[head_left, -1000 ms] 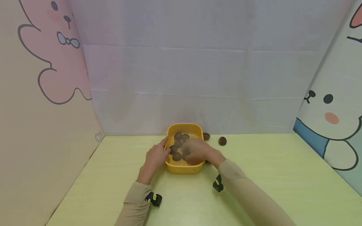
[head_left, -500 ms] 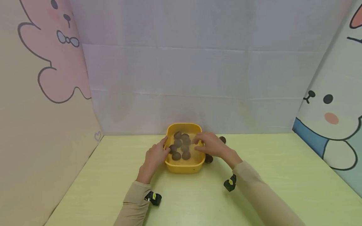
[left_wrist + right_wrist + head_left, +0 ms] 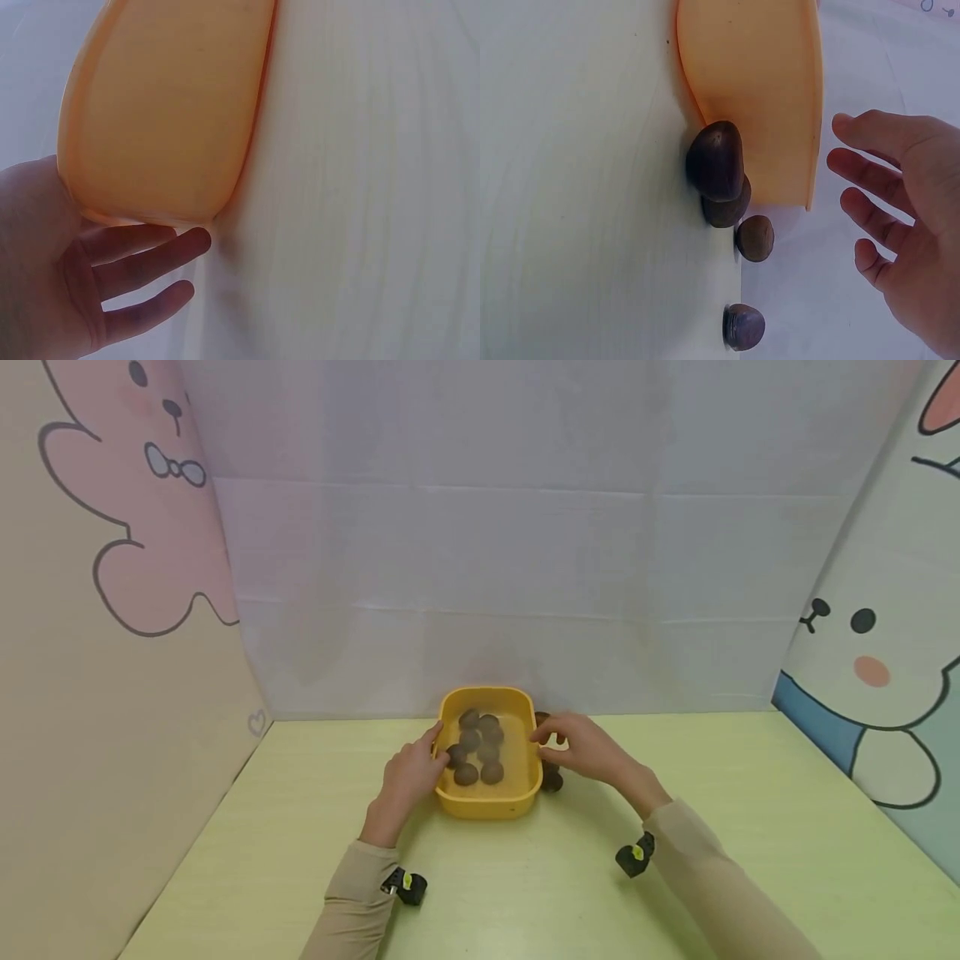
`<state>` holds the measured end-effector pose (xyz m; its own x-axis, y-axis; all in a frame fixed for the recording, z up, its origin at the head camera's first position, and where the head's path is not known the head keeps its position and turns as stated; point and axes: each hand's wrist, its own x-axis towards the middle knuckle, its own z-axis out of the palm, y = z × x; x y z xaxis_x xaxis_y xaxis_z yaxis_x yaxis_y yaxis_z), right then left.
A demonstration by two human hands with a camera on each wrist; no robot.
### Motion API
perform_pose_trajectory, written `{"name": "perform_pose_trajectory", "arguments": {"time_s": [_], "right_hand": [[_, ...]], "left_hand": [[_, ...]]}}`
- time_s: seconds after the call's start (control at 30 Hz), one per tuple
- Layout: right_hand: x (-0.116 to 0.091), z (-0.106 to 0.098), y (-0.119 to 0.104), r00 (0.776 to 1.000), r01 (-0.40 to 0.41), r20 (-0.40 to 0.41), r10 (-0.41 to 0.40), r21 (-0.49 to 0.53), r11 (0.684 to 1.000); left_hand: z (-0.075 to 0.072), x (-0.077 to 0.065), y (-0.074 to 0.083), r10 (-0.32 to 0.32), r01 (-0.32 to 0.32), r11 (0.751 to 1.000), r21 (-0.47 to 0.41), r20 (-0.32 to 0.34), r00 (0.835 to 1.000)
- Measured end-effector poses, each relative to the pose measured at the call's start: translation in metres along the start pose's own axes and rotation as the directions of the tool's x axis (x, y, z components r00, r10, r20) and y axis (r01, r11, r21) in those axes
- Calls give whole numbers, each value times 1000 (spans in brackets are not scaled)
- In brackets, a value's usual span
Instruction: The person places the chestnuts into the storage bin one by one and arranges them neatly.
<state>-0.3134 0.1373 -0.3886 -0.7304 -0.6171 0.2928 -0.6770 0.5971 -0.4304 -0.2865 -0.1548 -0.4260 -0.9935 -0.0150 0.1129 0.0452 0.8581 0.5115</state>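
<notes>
A yellow plastic tub [image 3: 487, 810] stands near the back of the table with several brown chestnuts [image 3: 491, 772] inside. My left hand [image 3: 408, 777] grips its left rim, thumb over the edge; in the left wrist view fingers [image 3: 150, 266] stretch along the outside of the tub. My right hand [image 3: 588, 747] hovers at the right rim, fingers apart and slightly bent, nothing between them. Several more chestnuts lie on the table outside the right wall, partly hidden by that hand in the head view. The right wrist view shows a dark chestnut [image 3: 716, 161] nearest, close against the tub.
The pale green table [image 3: 480, 893] ends at a white cloth backdrop [image 3: 480, 568] just behind the tub. Side panels with cartoon animals stand left [image 3: 150, 693] and right [image 3: 873, 727]. Each wrist wears a small black camera.
My right hand has come out of the tub, letting go of a chestnut there, and moved right to just past the right rim. The left hand stays on the tub.
</notes>
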Motion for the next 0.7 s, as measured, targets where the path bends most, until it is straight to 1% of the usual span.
{"name": "perform_pose_trajectory", "arguments": {"time_s": [0.07,0.2,0.37,0.6,0.7], "right_hand": [[-5,-1,3,1000,-24,-7,24,-5,1000],[-13,-1,8,999,-46,-15,46,5,999],[-22,-1,13,998,-57,12,57,47,997],[-29,4,23,995,-98,20,97,39,994],[-31,6,24,995,-99,29,97,41,994]], "left_hand": [[0,0,0,1,-1,1000,4,9,1000],[-2,0,1,18,-18,999,37,16,1000],[-5,-2,1,24,-26,997,77,21,999],[-7,-2,3,42,-44,996,74,30,999],[-9,-3,3,39,-41,996,80,30,999]]}}
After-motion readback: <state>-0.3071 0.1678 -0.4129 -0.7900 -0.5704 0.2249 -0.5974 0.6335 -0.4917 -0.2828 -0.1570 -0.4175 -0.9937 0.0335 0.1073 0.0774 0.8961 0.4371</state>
